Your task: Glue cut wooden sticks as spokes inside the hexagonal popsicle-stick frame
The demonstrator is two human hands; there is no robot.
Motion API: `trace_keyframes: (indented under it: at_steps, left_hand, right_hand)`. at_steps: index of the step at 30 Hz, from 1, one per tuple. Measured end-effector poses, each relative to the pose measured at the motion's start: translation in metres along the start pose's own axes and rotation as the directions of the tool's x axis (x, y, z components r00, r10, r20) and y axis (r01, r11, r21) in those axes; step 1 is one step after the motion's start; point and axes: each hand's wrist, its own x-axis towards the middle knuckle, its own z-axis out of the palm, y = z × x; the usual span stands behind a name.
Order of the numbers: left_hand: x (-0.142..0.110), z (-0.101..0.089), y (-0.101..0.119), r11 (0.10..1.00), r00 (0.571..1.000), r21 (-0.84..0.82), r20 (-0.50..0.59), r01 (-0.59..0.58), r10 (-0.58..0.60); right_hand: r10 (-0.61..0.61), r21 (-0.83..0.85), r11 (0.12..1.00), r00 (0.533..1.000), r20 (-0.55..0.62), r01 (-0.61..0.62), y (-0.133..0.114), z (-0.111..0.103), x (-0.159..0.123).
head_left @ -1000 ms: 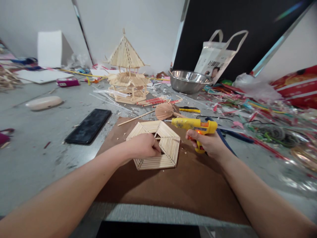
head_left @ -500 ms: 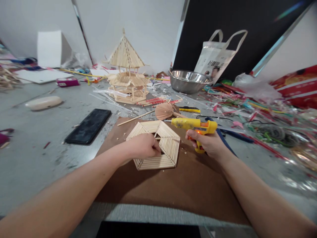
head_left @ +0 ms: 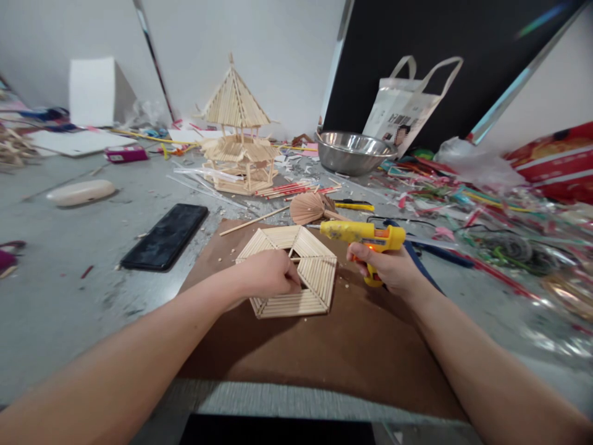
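A hexagonal panel of thin wooden sticks (head_left: 319, 275), with an opening at its centre, lies on a brown board (head_left: 296, 352). My left hand (head_left: 271, 274) rests over the panel's left and middle part, fingers closed and curled down at the opening. What those fingertips pinch, if anything, is hidden under the hand. In my right hand (head_left: 386, 266) is a yellow hot glue gun (head_left: 354, 232), gripped by its handle, with a small orange light glowing. Its nozzle points left, just above the far right side of the panel, apart from it.
Behind stands a wooden stick pavilion (head_left: 238, 130). A black phone (head_left: 165, 238) and a white oval case (head_left: 81, 193) lie left. Near the board's far edge are a brown fan-shaped piece (head_left: 308, 208) and a yellow cutter (head_left: 354, 205). A steel bowl (head_left: 354, 153) and scattered scraps (head_left: 491, 210) occupy the right.
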Motion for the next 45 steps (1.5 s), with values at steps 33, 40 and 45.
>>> trace_keyframes:
  at_steps: [33, 40, 45]
  left_hand:
    - [-0.0006, -0.0005, 0.0006, 1.000, 1.000, 0.002, -0.017, -0.003, 0.003]
    - [-0.0010, 0.0002, 0.0016, 1.000, 1.000, 0.000, -0.028, -0.013, 0.013]
    - [-0.0010, -0.0004, 0.0019, 1.000, 0.999, 0.010, -0.032, -0.007, 0.007]
  right_hand:
    - [-0.001, 0.008, 1.000, 1.000, 0.004, 0.001, -0.0005, 0.0012, -0.0010]
    - [0.000, -0.003, 1.000, 1.000, 0.003, 0.000, -0.0013, 0.0010, -0.0007]
    - [-0.003, 0.004, 1.000, 1.000, -0.001, 0.003, -0.0003, 0.0004, 0.0002]
